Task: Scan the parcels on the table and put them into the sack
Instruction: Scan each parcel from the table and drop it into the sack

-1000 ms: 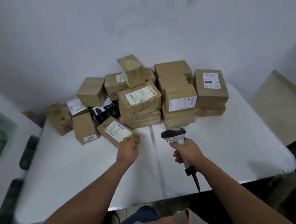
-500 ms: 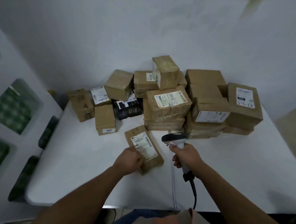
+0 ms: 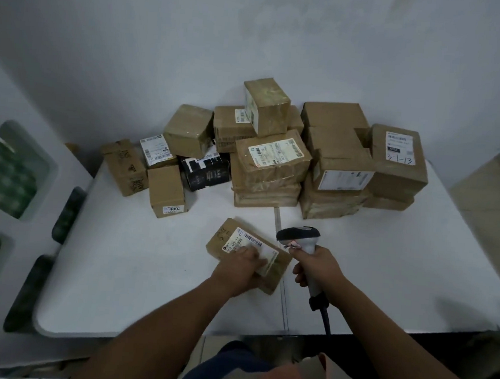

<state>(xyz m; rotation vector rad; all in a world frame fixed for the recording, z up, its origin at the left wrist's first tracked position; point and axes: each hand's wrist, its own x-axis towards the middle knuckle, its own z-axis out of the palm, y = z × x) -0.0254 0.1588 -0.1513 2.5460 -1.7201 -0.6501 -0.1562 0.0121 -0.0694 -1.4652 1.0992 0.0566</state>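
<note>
A flat brown parcel (image 3: 229, 240) with a white barcode label lies on the white table (image 3: 125, 263) near its front middle. My left hand (image 3: 239, 265) rests on the parcel's near end and grips it, covering part of the label. Just to its right, my right hand (image 3: 315, 269) holds a grey and black handheld scanner (image 3: 298, 235) by its handle, head pointing toward the label. A pile of several brown parcels (image 3: 271, 167) stands at the back of the table. No sack is clearly in view.
A small box marked 400 (image 3: 167, 191) and a black parcel (image 3: 207, 173) sit at the left of the pile. The scanner cable (image 3: 325, 320) hangs over the table's front edge. White panels with green openings (image 3: 10, 169) stand at the left.
My left hand has pulled the flat parcel out of the pile toward the table's front edge. The scanner in my right hand now sits right beside its label.
</note>
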